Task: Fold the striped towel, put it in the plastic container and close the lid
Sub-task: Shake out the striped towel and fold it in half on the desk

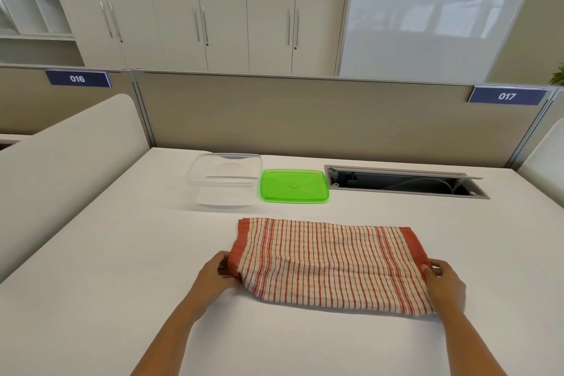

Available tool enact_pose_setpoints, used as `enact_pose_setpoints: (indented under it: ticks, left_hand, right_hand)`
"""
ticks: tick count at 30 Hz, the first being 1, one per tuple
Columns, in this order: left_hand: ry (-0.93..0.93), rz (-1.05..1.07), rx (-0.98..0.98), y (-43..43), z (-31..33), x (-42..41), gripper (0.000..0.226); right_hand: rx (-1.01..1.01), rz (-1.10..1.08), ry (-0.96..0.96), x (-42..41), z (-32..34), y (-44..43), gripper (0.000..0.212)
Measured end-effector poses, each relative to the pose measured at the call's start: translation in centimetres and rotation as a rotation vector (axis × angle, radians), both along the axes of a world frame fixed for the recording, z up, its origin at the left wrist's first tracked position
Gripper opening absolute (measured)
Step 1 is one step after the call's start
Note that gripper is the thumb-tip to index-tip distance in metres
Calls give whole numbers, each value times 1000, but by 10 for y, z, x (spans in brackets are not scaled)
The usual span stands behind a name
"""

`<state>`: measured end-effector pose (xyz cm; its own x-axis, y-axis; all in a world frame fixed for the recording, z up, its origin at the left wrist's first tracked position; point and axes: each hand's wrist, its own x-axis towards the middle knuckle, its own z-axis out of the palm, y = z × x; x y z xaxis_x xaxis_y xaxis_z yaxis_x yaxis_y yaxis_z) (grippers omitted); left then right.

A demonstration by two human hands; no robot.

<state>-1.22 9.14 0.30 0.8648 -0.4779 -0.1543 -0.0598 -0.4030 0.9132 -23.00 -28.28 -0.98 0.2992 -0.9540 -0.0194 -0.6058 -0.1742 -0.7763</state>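
Pinching the ribbed red-and-white striped towel (329,262): left hand (218,275) and right hand (444,284) clamp its ends. Clear plastic container (225,181) and flat green lid (294,185) sit apart on the white desk (91,253).

Office: numbered desk partitions (305,113), cabinets (198,9).

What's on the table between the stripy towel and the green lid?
Nothing: in the head view, only bare white table separates the red-and-white striped cloth towel from the flat green plastic lid.

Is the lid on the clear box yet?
No, it is off. The green lid lies flat on the table, to the right of the open clear box.
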Motion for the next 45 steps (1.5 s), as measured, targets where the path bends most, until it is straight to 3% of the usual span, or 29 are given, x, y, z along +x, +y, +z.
enact_pose_setpoints:
  ticks: [6, 11, 13, 18, 20, 23, 27, 31, 38, 45]
  left_hand:
    - [59, 106, -274, -1, 1, 2, 31]
    - [135, -89, -340, 19, 10, 21, 32]
    - [123, -201, -232, 26, 21, 33, 33]
    - [69, -471, 347, 24, 42, 58, 41]
    - [64, -397, 409, 18, 42, 64, 37]
    - [78, -74, 211, -2, 33, 68, 24]
    - [205, 226, 37, -34, 20, 70, 33]
    - [224, 345, 22, -56, 11, 72, 31]
    - [56, 473, -1, -71, 9, 80, 24]
    - [-213, 431, 227, -82, 9, 86, 26]
  right_hand:
    - [-19, -5, 6, 0, 0, -1, 27]
    - [-22, -2, 23, 0, 1, -2, 28]
    - [-21, -3, 35, 0, 2, -2, 28]
    - [-20, 5, 117, 5, 5, 0, 29]
    - [-11, 8, 146, 7, 7, 0, 30]
    - [-4, 23, 172, 12, 9, -3, 33]
    - [15, 16, 192, 15, 10, -6, 34]
    - [5, 24, 198, 20, 9, -12, 33]
    - [-29, -8, 207, 27, 8, -17, 32]
    - [-101, -87, 244, 33, 1, -14, 27]
